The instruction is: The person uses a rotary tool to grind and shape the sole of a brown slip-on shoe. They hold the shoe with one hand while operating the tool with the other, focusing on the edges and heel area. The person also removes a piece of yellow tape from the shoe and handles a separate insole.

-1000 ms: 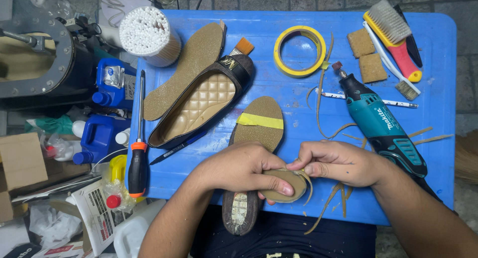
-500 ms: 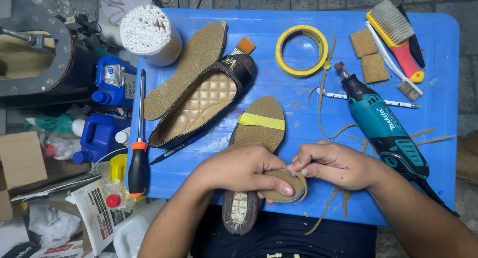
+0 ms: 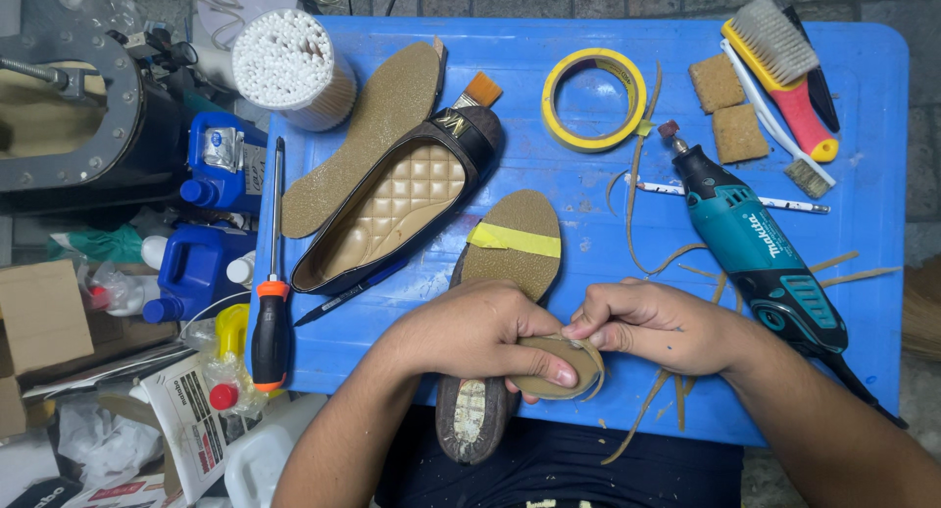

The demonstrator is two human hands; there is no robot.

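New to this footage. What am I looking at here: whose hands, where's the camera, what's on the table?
No machine here: a person works with two bare hands, filmed from a camera on their head looking down.

The left hand and right hand together hold a small tan oval piece over an upturned shoe, whose sole carries a strip of yellow tape.

On the blue table lie a second shoe with quilted lining, a loose insole, a roll of yellow tape, a teal rotary tool, brushes, two sanding blocks and an orange-handled screwdriver.
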